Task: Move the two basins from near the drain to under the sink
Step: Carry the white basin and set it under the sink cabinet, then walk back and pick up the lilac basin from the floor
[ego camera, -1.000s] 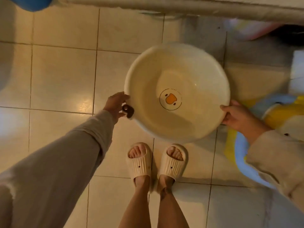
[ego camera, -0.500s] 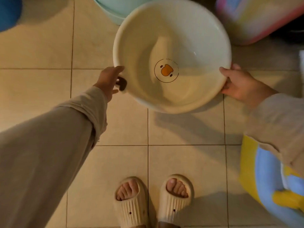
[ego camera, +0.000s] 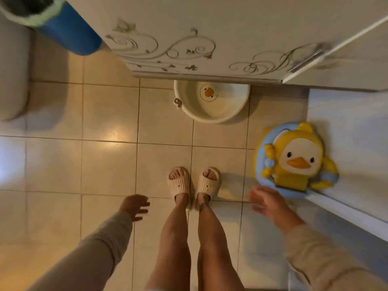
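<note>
A cream basin [ego camera: 218, 111] with an orange duck print inside sits on the tiled floor, its far part tucked under the white sink cabinet [ego camera: 199, 38]. A small tab sticks out at its left rim. My left hand [ego camera: 135, 206] hangs open near my left foot, well short of the basin. My right hand [ego camera: 266, 201] is open too, fingers spread, blurred, just below the duck seat. Neither hand touches the basin. A second basin does not show in this view.
A yellow and blue duck-shaped child seat [ego camera: 294, 160] leans at the right by a pale raised ledge [ego camera: 346, 154]. A blue bin [ego camera: 67, 32] with a green liner stands at the upper left. My feet in cream slippers [ego camera: 193, 183] stand mid-floor.
Both hands held the basin by its rim before; now it rests on the floor under the cabinet's edge. My hands have let go and drawn back, and the view has risen.
</note>
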Available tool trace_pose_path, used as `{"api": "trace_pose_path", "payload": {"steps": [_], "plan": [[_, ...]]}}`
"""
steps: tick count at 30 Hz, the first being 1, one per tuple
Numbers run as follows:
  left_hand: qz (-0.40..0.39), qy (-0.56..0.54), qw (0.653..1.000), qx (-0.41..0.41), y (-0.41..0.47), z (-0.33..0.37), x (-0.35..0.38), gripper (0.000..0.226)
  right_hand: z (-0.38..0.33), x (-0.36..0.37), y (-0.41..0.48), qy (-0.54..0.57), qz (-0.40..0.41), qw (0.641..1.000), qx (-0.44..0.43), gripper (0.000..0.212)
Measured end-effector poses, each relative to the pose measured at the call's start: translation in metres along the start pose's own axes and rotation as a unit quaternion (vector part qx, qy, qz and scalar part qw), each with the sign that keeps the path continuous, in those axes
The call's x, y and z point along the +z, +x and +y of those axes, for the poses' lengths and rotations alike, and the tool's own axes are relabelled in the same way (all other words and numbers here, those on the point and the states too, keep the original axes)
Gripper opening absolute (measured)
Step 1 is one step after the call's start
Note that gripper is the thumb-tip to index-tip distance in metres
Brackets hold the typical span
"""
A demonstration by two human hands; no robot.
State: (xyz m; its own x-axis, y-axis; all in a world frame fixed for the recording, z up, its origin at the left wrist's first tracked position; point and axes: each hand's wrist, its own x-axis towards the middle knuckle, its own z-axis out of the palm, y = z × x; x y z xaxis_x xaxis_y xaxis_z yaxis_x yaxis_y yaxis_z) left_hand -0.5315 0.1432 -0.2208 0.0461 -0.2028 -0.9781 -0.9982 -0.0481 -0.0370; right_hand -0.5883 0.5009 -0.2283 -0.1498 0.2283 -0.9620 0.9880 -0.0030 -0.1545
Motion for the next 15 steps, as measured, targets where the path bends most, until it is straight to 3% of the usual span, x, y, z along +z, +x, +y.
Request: {"api": "trace_pose_path", "payload": {"steps": [3, 7, 15], "plan": [[-0.005, 0.012, 1.000, -0.008, -0.075, -0.035, -0.008, 0.018, 0.033, -0.015, -0.084, -0.031, -0.005, 1.000, 0.006, 0.009], [-0.029, 0.047, 0.998, 0.026, -0.141, -0.053, -0.021, 0.014, 0.054, -0.027, -0.165, -0.099, -0.030, 0.995, 0.009, 0.014], [0.013, -0.024, 0.995, 0.096, -0.202, -0.056, -0.052, 0.013, 0.033, -0.034, -0.224, -0.139, -0.023, 0.989, -0.044, 0.014]]}}
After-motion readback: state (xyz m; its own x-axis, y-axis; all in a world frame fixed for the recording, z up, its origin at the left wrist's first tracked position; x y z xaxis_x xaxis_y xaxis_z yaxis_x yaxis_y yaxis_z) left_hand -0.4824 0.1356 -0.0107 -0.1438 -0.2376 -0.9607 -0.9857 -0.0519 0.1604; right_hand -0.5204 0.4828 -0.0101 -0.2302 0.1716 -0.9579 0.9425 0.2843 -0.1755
